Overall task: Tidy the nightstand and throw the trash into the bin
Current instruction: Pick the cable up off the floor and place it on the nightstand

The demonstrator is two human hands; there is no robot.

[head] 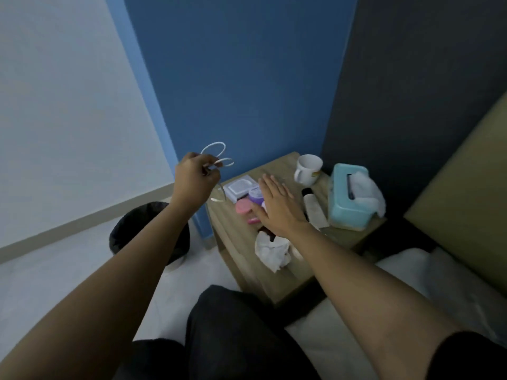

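My left hand (195, 180) is raised left of the wooden nightstand (277, 272) and grips a looped white cable (216, 153), whose loose end hangs down below the hand. My right hand (277, 207) hovers flat, fingers straight, over the nightstand's middle. Under and beside it lie a pink round case (242, 207), a purple-lidded jar (255, 194) and a white square box (239, 187). A crumpled white tissue (271, 249) lies on the near part of the top. A black bin (142, 223) stands on the floor to the left, partly behind my left forearm.
A white mug (307, 165) stands at the back of the nightstand. A teal tissue box (352, 196) sits on the right, with a black-capped white tube (314, 208) beside it. The bed and its headboard (466, 182) lie to the right. My dark-trousered knee (233, 325) is below.
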